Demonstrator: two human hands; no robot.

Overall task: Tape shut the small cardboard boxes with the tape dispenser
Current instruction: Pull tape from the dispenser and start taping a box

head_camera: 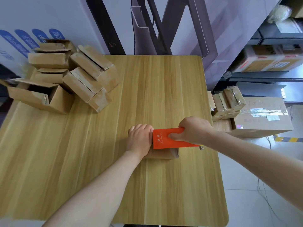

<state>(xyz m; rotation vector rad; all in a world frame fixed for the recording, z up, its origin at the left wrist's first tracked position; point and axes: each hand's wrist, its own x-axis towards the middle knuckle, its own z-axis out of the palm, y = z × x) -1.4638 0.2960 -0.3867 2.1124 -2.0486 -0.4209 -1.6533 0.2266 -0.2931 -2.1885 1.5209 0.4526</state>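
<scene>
Cardboard of this small box (161,154) looks thin and light, so it would probably slide or dent under the pull of the tape unless it is held down. It sits close to the right edge of the table (98,161), about midway between the far and near edges. The left hand (140,140) lies palm-down on its left end, with loosely bent fingers pressing rather than gripping. That seems the right hold, clear of the seam. The right hand (193,130) is clamped round the orange tape dispenser (165,140), thumb on its near face and fingers over the far edge. The dispenser rests over the box top, touching the left hand. It looks rigid and easy to steer by its body. A pile of open boxes (73,79) waits at the far left corner.
</scene>
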